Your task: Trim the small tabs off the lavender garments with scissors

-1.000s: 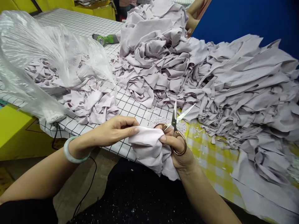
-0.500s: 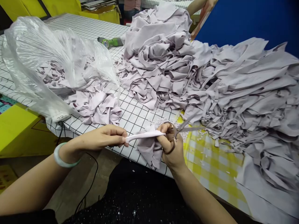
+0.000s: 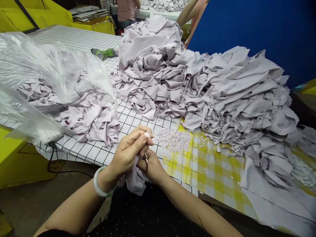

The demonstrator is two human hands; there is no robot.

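Gridded tabletop (image 3: 128, 122) behind pale cloth (image 3: 136, 181), long axis downward.

Low centre, the left hand (image 3: 132, 148) pinches pale lilac cloth (image 3: 136, 181) beside the right hand (image 3: 154, 166), which holds mostly hidden scissors (image 3: 146, 160); fabric heaps (image 3: 243, 89) crowd the bench (image 3: 129, 118) toward the right, a translucent plastic bag (image 3: 58, 70) at left.

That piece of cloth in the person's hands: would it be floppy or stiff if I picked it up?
Probably floppy: the cloth hangs in soft folds below the left hand. It looks thin, so likely light. With no firm, round shape showing, it seems unlikely to roll.
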